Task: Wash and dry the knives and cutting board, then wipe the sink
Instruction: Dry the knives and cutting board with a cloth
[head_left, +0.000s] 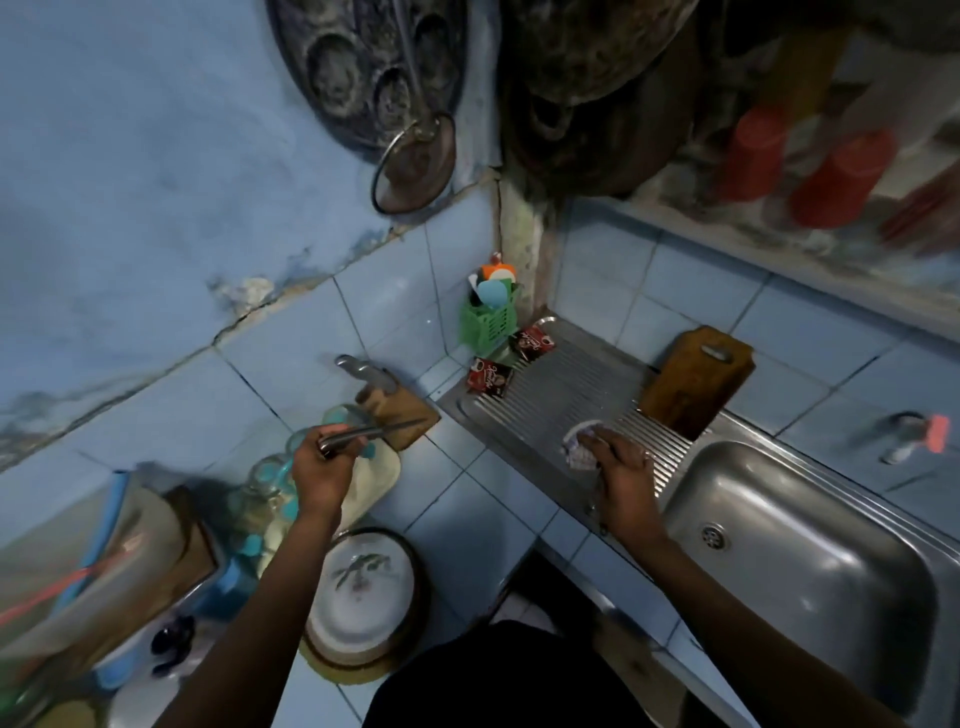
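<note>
My left hand (323, 470) grips a steel knife (374, 433) by its handle, blade pointing right toward a wooden knife block (402, 413) that holds another knife (363, 371). My right hand (621, 467) rests on a crumpled pale cloth (577, 447) on the ribbed steel drainboard (540, 400). A brown wooden cutting board (696, 382) leans against the tiled wall behind the drainboard. The steel sink basin (810, 540) lies to the right of my right hand.
A green caddy (488, 322) with scrubbers and two dark sachets (488, 378) sit in the corner. Jars with teal lids (270, 483) and a white lidded dish (363, 592) crowd the left counter. A tap handle (911, 434) sticks out at right. Pans hang overhead.
</note>
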